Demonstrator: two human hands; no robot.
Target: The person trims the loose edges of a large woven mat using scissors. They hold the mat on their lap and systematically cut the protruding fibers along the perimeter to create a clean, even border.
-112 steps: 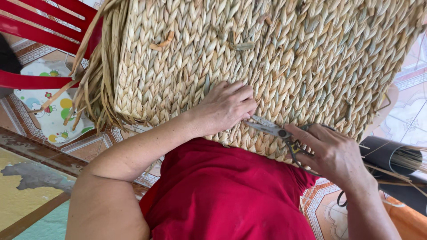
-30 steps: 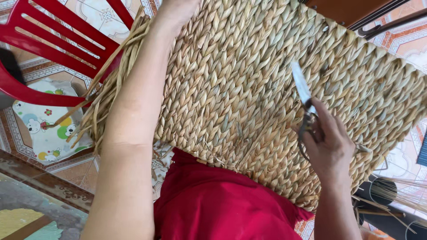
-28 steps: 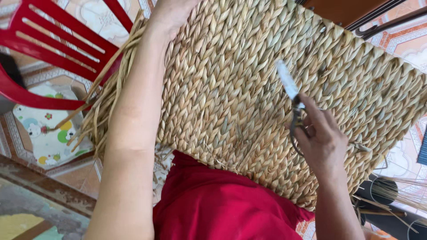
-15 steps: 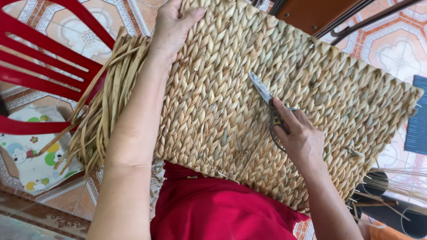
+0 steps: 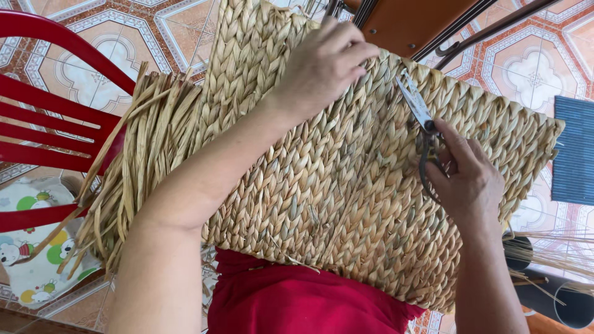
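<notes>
While the woven straw basket (image 5: pixel 346 185) is held on the red lap by the left hand (image 5: pixel 318 62) gripping its top, small scissors (image 5: pixel 417 111) are pinched by the right hand (image 5: pixel 467 179), and long loose straws (image 5: pixel 130 179) are not yet cut.

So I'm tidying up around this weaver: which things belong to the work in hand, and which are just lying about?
In use:
tan woven straw basket, gripped by the left hand
small metal scissors, in the right hand
loose straw ends of the basket

Lying about:
red plastic chair
cartoon-print cloth
blue ribbed mat
</notes>
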